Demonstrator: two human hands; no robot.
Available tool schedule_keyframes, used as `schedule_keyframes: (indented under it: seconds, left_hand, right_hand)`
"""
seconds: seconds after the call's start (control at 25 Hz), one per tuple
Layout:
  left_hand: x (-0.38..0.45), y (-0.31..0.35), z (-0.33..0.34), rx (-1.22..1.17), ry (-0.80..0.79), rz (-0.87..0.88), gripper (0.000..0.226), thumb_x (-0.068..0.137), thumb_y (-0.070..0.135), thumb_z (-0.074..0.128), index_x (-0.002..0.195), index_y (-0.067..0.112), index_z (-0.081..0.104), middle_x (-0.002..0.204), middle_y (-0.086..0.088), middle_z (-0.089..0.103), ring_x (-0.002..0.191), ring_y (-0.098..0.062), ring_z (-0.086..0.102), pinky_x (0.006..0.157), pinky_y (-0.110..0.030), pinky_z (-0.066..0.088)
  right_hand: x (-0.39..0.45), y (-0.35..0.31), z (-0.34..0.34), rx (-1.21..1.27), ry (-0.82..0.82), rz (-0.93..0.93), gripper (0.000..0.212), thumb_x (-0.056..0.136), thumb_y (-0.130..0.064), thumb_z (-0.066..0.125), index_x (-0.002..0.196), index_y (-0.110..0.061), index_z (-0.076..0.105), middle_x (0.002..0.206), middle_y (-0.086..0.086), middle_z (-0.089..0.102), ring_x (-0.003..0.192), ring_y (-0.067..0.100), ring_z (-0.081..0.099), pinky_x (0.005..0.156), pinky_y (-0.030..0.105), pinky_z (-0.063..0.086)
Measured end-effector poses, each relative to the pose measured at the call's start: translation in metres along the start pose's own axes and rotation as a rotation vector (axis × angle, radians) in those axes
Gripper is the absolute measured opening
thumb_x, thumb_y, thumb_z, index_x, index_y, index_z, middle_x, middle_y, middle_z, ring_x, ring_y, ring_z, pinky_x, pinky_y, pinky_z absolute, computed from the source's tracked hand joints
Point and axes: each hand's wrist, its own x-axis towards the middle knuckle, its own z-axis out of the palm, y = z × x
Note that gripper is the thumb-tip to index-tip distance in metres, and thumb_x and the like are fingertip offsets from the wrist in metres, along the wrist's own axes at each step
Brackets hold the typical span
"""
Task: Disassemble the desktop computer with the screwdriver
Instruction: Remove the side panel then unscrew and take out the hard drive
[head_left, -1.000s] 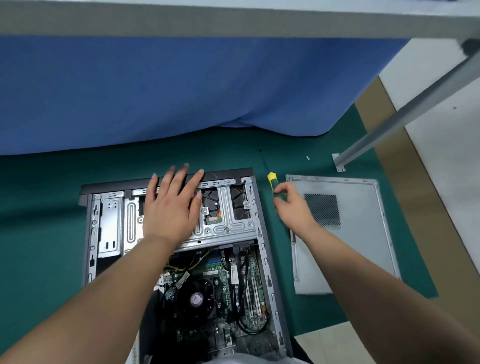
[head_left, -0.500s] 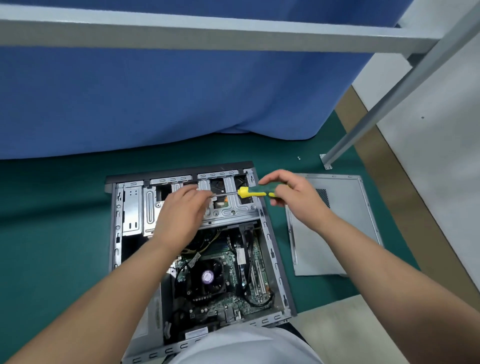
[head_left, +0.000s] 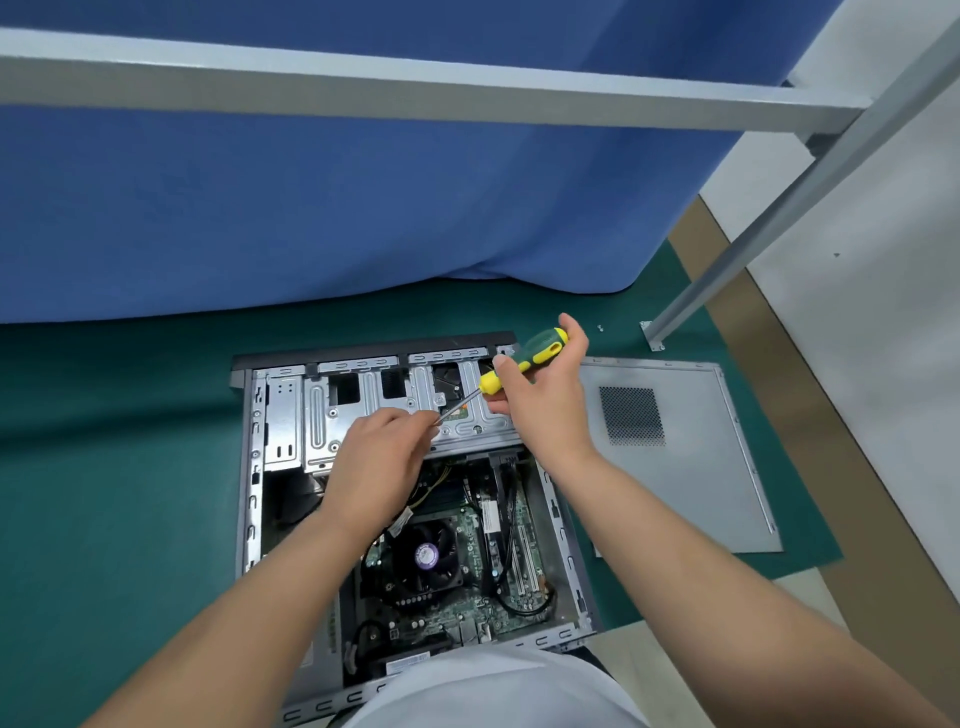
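Note:
An open desktop computer case (head_left: 249, 499) lies flat on a green mat, its motherboard and black CPU fan (head_left: 428, 556) exposed. A silver drive cage (head_left: 363, 405) fills the far half. My right hand (head_left: 540, 395) grips the green and yellow handle of a screwdriver (head_left: 514, 366), tilted with its shaft running down and left. My left hand (head_left: 379, 462) rests over the drive cage, fingertips pinched around the shaft's tip, which hides the spot beneath.
The removed grey side panel (head_left: 691, 467) with a mesh vent lies right of the case. A tiny screw (head_left: 600, 328) sits on the green mat (head_left: 114, 467). A blue curtain (head_left: 311, 208) hangs behind; a metal frame bar (head_left: 415, 93) and leg (head_left: 753, 244) cross above and right.
My right hand picked the screwdriver off the mat and swung it over the drive cage, tilting the handle up. My left hand drew back from flat on the cage to pinch the tip.

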Motion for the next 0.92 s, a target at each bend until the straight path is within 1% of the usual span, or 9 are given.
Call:
schedule_keyframes:
  seconds: [0.08, 0.12, 0.2, 0.28, 0.36, 0.44, 0.48, 0.6, 0.92]
  left_hand:
    - [0.003, -0.003, -0.001, 0.014, -0.002, 0.027, 0.020, 0.101, 0.023, 0.062, 0.117, 0.017, 0.073, 0.099, -0.005, 0.073, 0.093, -0.034, 0.065, 0.081, -0.042, 0.053]
    - [0.004, -0.007, -0.001, 0.037, -0.025, 0.062, 0.022, 0.103, 0.027, 0.059, 0.119, 0.020, 0.072, 0.104, -0.003, 0.073, 0.100, -0.032, 0.065, 0.085, -0.042, 0.052]
    - [0.008, -0.020, -0.001, 0.126, -0.107, 0.102, 0.035, 0.106, 0.042, 0.043, 0.128, 0.028, 0.066, 0.125, 0.004, 0.069, 0.124, -0.027, 0.058, 0.101, -0.045, 0.047]
    - [0.010, -0.037, -0.004, 0.218, -0.163, 0.017, 0.049, 0.105, 0.055, 0.027, 0.142, 0.037, 0.055, 0.152, 0.006, 0.052, 0.146, -0.025, 0.040, 0.119, -0.049, 0.031]
    - [0.007, -0.050, -0.004, 0.283, -0.226, -0.094, 0.056, 0.104, 0.062, 0.014, 0.155, 0.047, 0.034, 0.169, 0.008, 0.023, 0.158, -0.024, 0.014, 0.127, -0.051, 0.010]
    - [0.003, -0.055, 0.003, 0.357, -0.292, -0.126, 0.059, 0.102, 0.064, 0.000, 0.160, 0.052, 0.007, 0.172, 0.010, -0.002, 0.159, -0.020, -0.006, 0.127, -0.051, -0.006]
    - [0.002, -0.055, 0.007, 0.373, -0.294, -0.132, 0.059, 0.102, 0.064, -0.004, 0.159, 0.052, 0.001, 0.172, 0.010, -0.007, 0.159, -0.019, -0.010, 0.126, -0.050, -0.009]
    - [0.003, -0.052, 0.012, 0.394, -0.270, -0.156, 0.060, 0.101, 0.064, -0.006, 0.159, 0.052, 0.000, 0.171, 0.011, -0.009, 0.158, -0.020, -0.011, 0.125, -0.050, -0.012]
    - [0.002, -0.053, 0.015, 0.421, -0.256, -0.156, 0.061, 0.100, 0.063, -0.008, 0.159, 0.052, -0.001, 0.171, 0.010, -0.011, 0.159, -0.018, -0.012, 0.125, -0.051, -0.011]
  right_hand:
    - [0.003, 0.001, 0.002, -0.007, -0.010, 0.014, 0.075, 0.093, -0.020, 0.071, 0.144, -0.043, 0.022, 0.101, 0.003, 0.070, 0.071, 0.020, 0.077, 0.072, 0.042, 0.065]
    - [0.004, 0.002, 0.001, -0.018, -0.021, 0.024, 0.075, 0.091, -0.018, 0.073, 0.141, -0.044, 0.024, 0.103, 0.002, 0.068, 0.071, 0.020, 0.077, 0.073, 0.045, 0.065]
    - [0.008, 0.002, -0.002, -0.036, -0.041, 0.009, 0.071, 0.090, -0.015, 0.074, 0.134, -0.046, 0.028, 0.104, 0.001, 0.066, 0.071, 0.020, 0.077, 0.072, 0.049, 0.064]
    - [0.013, 0.003, -0.007, -0.067, -0.037, -0.052, 0.067, 0.091, -0.015, 0.072, 0.131, -0.046, 0.029, 0.104, 0.003, 0.066, 0.073, 0.020, 0.077, 0.071, 0.045, 0.065]
    - [0.020, 0.003, -0.014, -0.109, -0.003, -0.103, 0.067, 0.091, -0.015, 0.072, 0.133, -0.044, 0.029, 0.100, 0.002, 0.066, 0.075, 0.020, 0.076, 0.074, 0.043, 0.064]
    - [0.027, 0.002, -0.019, -0.178, 0.013, -0.131, 0.067, 0.092, -0.018, 0.072, 0.135, -0.043, 0.027, 0.095, -0.001, 0.068, 0.077, 0.018, 0.075, 0.078, 0.047, 0.062]
    - [0.030, 0.002, -0.020, -0.212, 0.009, -0.147, 0.067, 0.092, -0.020, 0.072, 0.136, -0.044, 0.027, 0.095, 0.000, 0.070, 0.077, 0.017, 0.075, 0.080, 0.047, 0.061]
    - [0.035, 0.000, -0.019, -0.239, -0.024, -0.194, 0.066, 0.092, -0.021, 0.070, 0.136, -0.045, 0.026, 0.097, 0.002, 0.074, 0.080, 0.016, 0.075, 0.082, 0.042, 0.060]
    - [0.043, -0.004, -0.003, -0.269, -0.125, -0.265, 0.064, 0.091, -0.018, 0.069, 0.132, -0.045, 0.028, 0.093, -0.007, 0.076, 0.083, 0.014, 0.074, 0.088, 0.045, 0.058]
